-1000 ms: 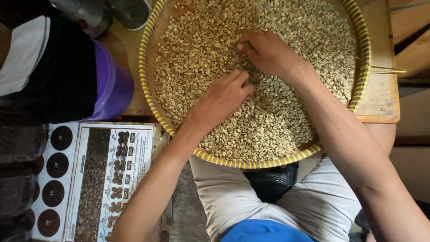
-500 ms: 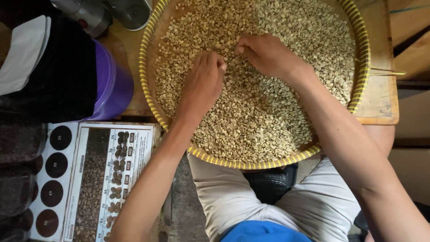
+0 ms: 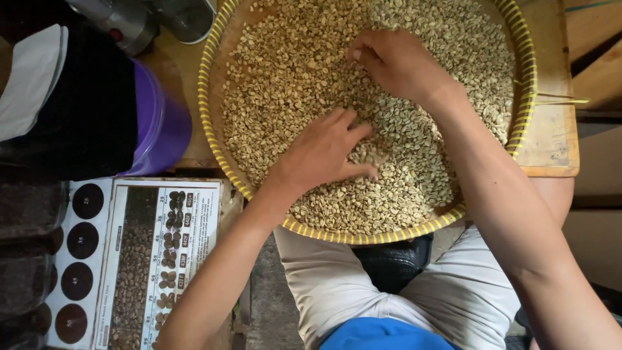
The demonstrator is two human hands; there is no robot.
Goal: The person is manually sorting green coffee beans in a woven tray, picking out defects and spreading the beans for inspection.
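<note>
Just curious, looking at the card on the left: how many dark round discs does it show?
4, in a column down the card: top disc, second, third, bottom. Dark jars overlap the card's left edge, so others may be hidden.

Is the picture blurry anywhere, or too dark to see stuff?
In the head view, the pale beans in the round woven tray look sharp and evenly lit, with no glare. The left hand and right hand are clear too, casting only soft shadows on the beans. The far left side is dark: the black containers there show little detail.
</note>
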